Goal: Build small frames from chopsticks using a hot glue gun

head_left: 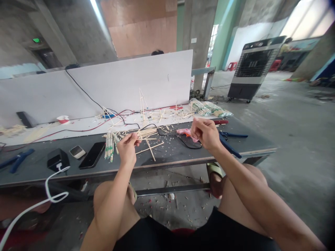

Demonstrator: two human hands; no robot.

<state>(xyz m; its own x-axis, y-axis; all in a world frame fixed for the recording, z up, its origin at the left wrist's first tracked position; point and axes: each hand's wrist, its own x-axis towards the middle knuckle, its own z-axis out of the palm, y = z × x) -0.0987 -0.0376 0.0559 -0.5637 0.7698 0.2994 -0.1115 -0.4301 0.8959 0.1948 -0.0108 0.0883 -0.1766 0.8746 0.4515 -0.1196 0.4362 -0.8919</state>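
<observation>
My left hand (pixel 128 148) is pinched closed over the bench, and a thin wooden stick (pixel 149 139) runs rightward from its fingertips. Just below, two more sticks (pixel 151 150) cross each other. Behind them lies a loose pile of sticks (pixel 146 132). My right hand (pixel 205 134) is closed, with its fingers curled; whatever they hold, if anything, is hidden. Beside and partly behind that hand is a pink glue gun (pixel 183 131) with an orange trigger. Paper-banded bundles of sticks (pixel 111 146) are left of my left hand.
Blue-handled pliers (pixel 230 143) lie to the right, and another blue pair (pixel 17 160) at far left. A phone (pixel 92 155), a black charger box (pixel 58 159) and a white cable are on the left. Bagged sticks (pixel 209 107) rest before a white partition (pixel 131 83). Cords cross the bench.
</observation>
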